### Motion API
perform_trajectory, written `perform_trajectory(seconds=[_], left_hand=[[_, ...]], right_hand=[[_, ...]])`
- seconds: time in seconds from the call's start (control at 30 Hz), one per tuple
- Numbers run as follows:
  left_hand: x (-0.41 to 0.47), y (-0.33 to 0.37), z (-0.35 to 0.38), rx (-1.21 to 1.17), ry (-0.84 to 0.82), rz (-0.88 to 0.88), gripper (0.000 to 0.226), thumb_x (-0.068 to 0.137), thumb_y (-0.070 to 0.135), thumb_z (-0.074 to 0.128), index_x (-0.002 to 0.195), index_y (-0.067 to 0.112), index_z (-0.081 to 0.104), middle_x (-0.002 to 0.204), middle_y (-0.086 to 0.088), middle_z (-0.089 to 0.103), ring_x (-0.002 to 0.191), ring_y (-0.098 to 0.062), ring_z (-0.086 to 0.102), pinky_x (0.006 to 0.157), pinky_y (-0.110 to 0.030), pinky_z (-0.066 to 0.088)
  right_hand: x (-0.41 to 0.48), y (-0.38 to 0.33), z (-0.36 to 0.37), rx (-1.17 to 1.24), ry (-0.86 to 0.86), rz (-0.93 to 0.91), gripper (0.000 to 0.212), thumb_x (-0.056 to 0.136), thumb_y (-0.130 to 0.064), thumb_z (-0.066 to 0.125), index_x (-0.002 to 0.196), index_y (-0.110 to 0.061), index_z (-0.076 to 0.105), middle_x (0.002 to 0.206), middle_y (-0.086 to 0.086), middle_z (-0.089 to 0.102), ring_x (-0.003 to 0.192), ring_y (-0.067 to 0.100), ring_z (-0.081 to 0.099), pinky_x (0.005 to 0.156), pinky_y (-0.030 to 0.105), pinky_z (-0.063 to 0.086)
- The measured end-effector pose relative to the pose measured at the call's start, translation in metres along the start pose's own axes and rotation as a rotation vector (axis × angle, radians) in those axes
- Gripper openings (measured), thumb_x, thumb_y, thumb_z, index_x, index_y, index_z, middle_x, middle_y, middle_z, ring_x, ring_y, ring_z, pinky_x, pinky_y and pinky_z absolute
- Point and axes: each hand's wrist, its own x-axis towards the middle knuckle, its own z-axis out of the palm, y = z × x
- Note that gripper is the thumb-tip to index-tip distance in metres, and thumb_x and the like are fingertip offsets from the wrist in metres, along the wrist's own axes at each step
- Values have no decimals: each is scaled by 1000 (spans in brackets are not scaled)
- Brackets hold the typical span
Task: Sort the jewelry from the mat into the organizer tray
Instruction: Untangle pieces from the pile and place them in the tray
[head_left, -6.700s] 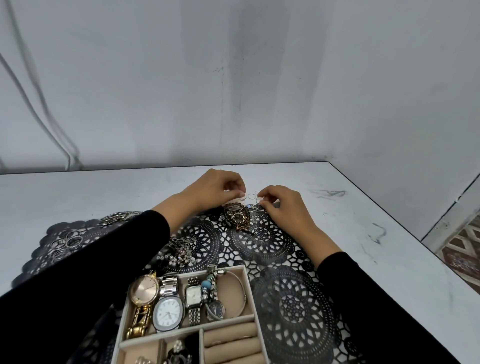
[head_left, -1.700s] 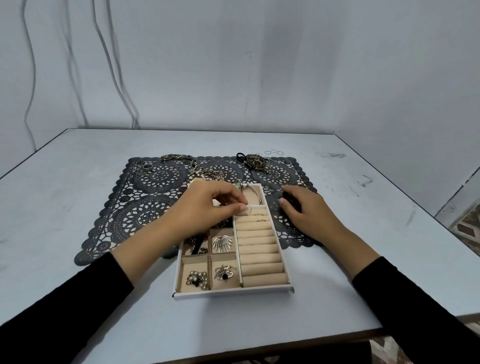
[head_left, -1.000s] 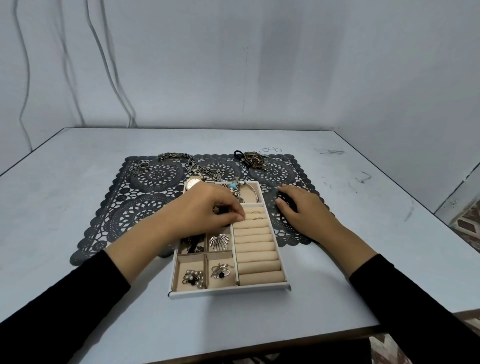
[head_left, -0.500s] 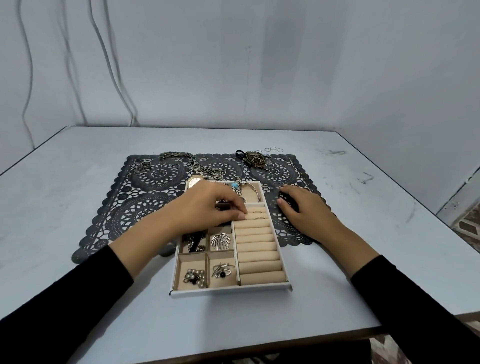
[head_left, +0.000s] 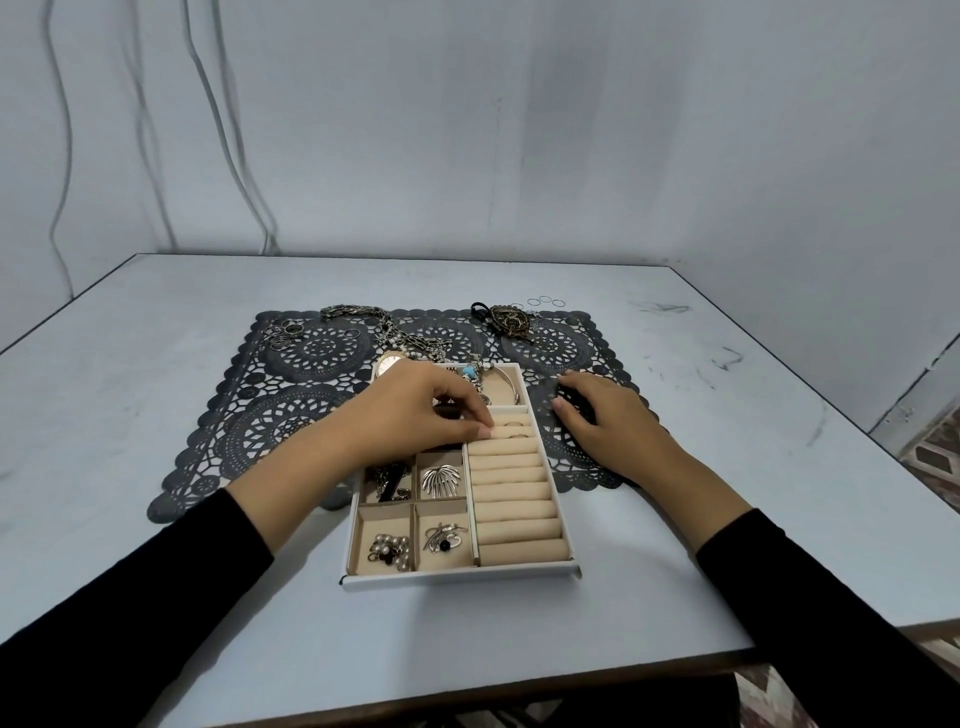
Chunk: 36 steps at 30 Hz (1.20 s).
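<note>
Left hand (head_left: 415, 410) touches ring rolls (head_left: 514, 488) in the tray (head_left: 462, 576) (right hand (head_left: 602, 423) on mat (head_left: 291, 415)).

Gold watch (head_left: 390, 364) mostly under the left hand (head_left: 426, 410); sleeves (head_left: 156, 597) beyond the bottom edge.

Cool, soft, even light fills the view, probably from overhead. Faint, diffuse shadows lie on the table (head_left: 156, 415) beside the left sleeve (head_left: 130, 613) and along the organizer tray (head_left: 462, 578) front. The wide lens bows the table's edges and the wall cables (head_left: 235, 156). The centre is sharp; the far small rings (head_left: 544, 300) look soft.
</note>
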Motion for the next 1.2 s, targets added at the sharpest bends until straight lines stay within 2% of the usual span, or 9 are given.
perform_trajectory(seconds=[0.2,0.27,0.4,0.5,0.57,0.73,0.87,1.0,1.2], left_hand=[[0,0,1,-43,3,-30,11,80,30,80,90,28,78,88,16,74,88,4,66,83,-15,50],[2,0,0,-127,48,-33,12,82,28,77,94,26,77,90,13,74,87,2,67,83,-16,51],[11,4,0,-214,187,-36,16,90,22,69,105,21,73,91,14,72,79,9,64,71,-6,46],[31,3,1,-159,226,-41,18,94,28,63,111,26,69,103,16,71,93,3,64,85,-17,49],[51,1,2,-77,203,-60,22,95,31,60,115,27,67,112,13,68,103,-3,61,91,-24,46],[103,-9,5,139,117,-79,33,97,33,55,127,21,60,130,0,60,119,-15,54,95,-25,38],[141,-24,9,283,-19,-139,43,100,36,50,139,18,50,142,-5,52,130,-22,47,103,-33,36],[173,-44,12,325,-70,-195,46,101,38,46,142,16,47,144,-7,51,132,-25,45,106,-33,35],[210,-71,12,291,-120,-234,45,104,41,37,142,20,49,147,-4,49,136,-25,41,109,-30,29]], right_hand=[[1,2,0,22,7,13,36,96,-32,51,130,-18,54,128,-1,59,118,13,51,89,15,31],[2,3,0,51,18,30,37,96,-33,52,130,-18,55,127,-1,60,117,14,52,91,19,34],[8,5,-3,85,46,67,40,95,-34,53,132,-17,54,130,0,58,119,15,51,94,22,36],[15,7,-6,91,74,76,40,95,-33,54,131,-15,54,130,1,58,120,15,50,93,18,32],[23,11,-7,81,74,87,40,95,-32,54,131,-14,54,130,2,57,121,16,50,93,17,31],[46,26,-8,24,41,133,41,95,-30,52,132,-12,53,130,5,57,119,19,52,98,26,37],[68,37,-7,-40,16,130,32,95,-27,51,119,-9,60,116,7,61,107,22,55,88,28,42],[94,45,-3,-66,20,128,30,95,-26,50,115,-7,62,114,8,61,105,23,56,88,29,43],[130,52,5,-63,32,127,35,95,-25,49,123,-7,60,123,9,60,113,23,54,95,31,41]])
